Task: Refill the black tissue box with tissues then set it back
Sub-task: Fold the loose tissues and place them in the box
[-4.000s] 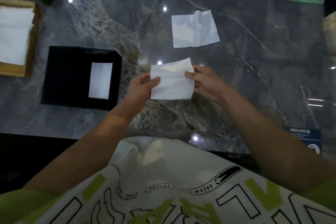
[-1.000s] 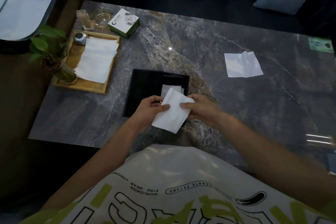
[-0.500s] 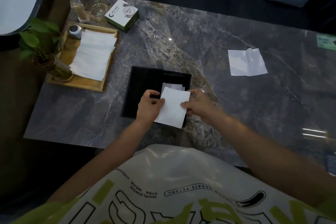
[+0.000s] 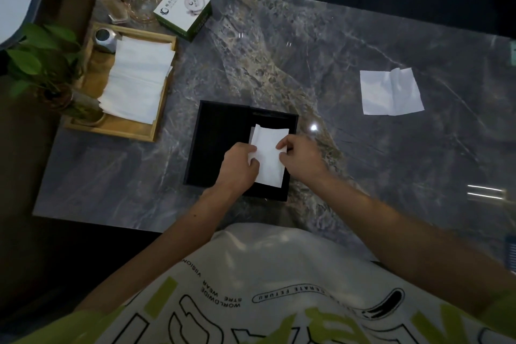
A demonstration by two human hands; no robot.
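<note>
Two hands, left hand and right hand, pinch a folded tissue over the black tissue box. Another tissue lies apart on the worktop.

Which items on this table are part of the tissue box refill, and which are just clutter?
In the job:
black tissue box, open
folded tissue, pinched by left hand and right hand over the box
loose tissue on the marble
tissue stack in the wooden tray

Lying about:
green-and-white carton
glass dish
potted plant
small metal jar
</note>
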